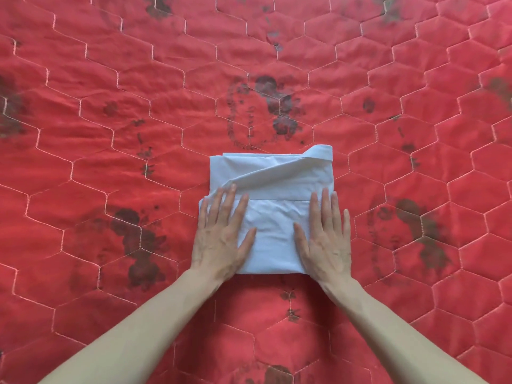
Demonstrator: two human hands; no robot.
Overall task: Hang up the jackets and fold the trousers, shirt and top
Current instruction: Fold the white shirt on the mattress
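The shirt (273, 202), pale blue, lay folded into a compact, almost square packet in the middle of a red quilted bedcover (110, 92), a little toward the near side. Its collar band stood up slightly at the far right corner, and 1 diagonal fold ran across its far half. A thin straight seam crossed the packet from left to right between the 2 hands. The left hand (221, 239) rested flat on the near left part of the shirt, with fingers straight and a little spread, gripping nothing. The right hand (325, 239) lay flat on the near right part in the same way, fingers straight and together, thumb out toward the middle. The bedcover showed hexagon stitching and dark faded flower prints.
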